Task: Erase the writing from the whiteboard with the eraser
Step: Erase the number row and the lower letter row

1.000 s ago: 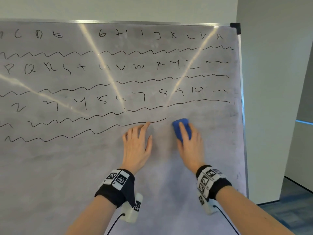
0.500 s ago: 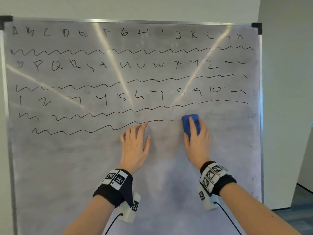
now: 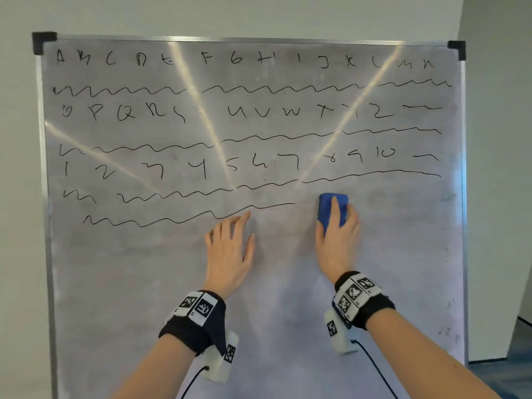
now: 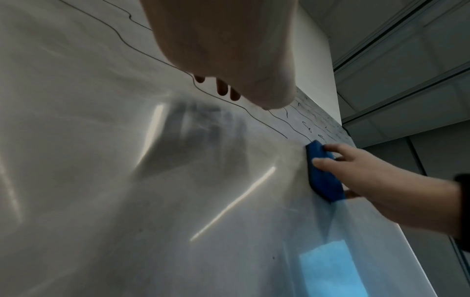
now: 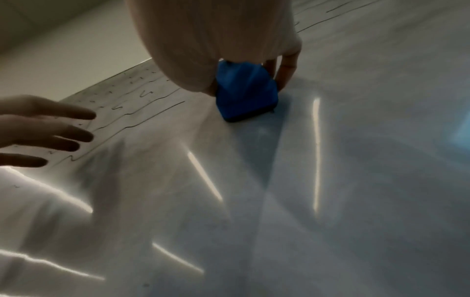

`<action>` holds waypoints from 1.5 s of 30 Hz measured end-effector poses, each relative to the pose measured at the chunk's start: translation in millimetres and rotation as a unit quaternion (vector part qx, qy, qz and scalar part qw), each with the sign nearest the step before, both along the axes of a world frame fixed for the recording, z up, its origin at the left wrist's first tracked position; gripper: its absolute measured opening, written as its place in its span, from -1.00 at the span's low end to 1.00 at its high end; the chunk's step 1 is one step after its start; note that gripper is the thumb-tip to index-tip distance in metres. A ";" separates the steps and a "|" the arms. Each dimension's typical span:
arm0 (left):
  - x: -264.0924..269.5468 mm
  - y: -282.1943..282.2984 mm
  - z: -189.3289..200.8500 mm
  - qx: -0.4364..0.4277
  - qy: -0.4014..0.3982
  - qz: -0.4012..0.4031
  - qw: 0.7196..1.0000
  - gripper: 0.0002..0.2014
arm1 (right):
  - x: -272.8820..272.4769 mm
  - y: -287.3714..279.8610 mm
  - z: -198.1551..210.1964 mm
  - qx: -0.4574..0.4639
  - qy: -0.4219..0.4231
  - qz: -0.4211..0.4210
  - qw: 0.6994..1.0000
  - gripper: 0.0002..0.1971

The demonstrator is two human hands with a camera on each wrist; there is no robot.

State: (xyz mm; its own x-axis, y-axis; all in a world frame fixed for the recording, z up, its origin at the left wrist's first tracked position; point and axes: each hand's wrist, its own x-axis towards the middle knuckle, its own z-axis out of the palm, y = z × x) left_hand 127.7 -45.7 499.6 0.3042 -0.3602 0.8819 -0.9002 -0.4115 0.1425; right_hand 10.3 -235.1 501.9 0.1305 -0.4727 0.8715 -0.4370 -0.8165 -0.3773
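Whiteboard [image 3: 288, 326] fills nearly all of your head view. It stands upright before a plain pale wall [image 3: 259, 15], it has a thin metal frame with black corner caps, and its grey surface is smeared and shows long bright streaks of reflected light. Dark floor [image 3: 512, 378] shows at the lower right, beyond the board's edge. Above your fingers the writing [image 3: 218, 113] remains: a row of letters, a wavy line, a second row of letters, another wavy line, a row of numbers, and two more wavy lines. The lowest wavy line ends between your two hands. Below your fingers the board carries only faint grey haze.

The eraser [image 3: 332, 208] is a bright blue block with rounded corners, and the right wrist view shows a thin dark layer on the face that lies against the board. It sits flat on the board, just below the second lowest wavy line. Your right hand [image 3: 336, 240] holds it there: the fingers [image 3: 334, 205] lie over its back, and the thumb and the outer fingers curl around its sides.

Your left hand [image 3: 230, 251] is just left of the eraser, apart from it, with the fingers [image 3: 240, 223] straight and slightly spread, the tips reaching the lowest wavy line. You cannot tell whether the palm touches the board.
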 end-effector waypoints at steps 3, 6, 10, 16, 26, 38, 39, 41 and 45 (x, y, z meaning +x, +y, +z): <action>-1.9 0.4 -1.7 0.006 0.000 0.000 1.000 -0.52 | 25.3 30.5 3.9 -0.048 0.033 0.015 0.998 -0.31; -2.7 2.1 -0.3 0.015 0.000 -0.004 1.000 -0.52 | 31.5 45.4 -15.9 -0.144 0.100 0.058 0.983 -0.25; 7.3 15.4 1.9 0.007 -0.006 0.010 1.000 -0.52 | 10.9 19.0 -19.9 -0.156 0.100 0.058 0.981 -0.24; 11.0 19.8 -0.8 0.004 0.006 0.013 1.000 -0.51 | 41.4 51.8 9.0 -0.073 0.041 0.029 0.996 -0.30; 29.6 45.5 2.5 -0.017 0.000 0.039 0.999 -0.53 | 34.4 41.7 -1.2 -0.074 0.027 0.029 0.996 -0.25; 28.6 46.6 1.2 -0.001 -0.003 0.038 0.999 -0.53 | 30.1 48.2 -9.2 -0.058 0.026 0.028 0.998 -0.28; 29.5 47.9 -0.1 0.001 0.001 0.038 0.999 -0.53 | 34.6 50.2 -3.4 -0.041 0.015 0.025 0.999 -0.29; 27.8 47.6 -1.2 0.004 0.003 0.038 0.999 -0.52 | 49.9 63.9 5.1 -0.053 0.028 0.029 0.998 -0.30; 24.9 47.8 2.2 0.007 0.002 0.037 0.999 -0.52 | 68.9 94.0 -1.7 -0.168 0.116 0.077 0.976 -0.25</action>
State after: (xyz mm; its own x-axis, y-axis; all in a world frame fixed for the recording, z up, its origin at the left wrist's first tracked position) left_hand 152.6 2.1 501.8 0.3350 -0.3484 0.8755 -0.8663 -0.4793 0.1408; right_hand 79.2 -141.1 500.1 0.3906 -0.1244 0.9121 -0.3410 -0.9399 0.0179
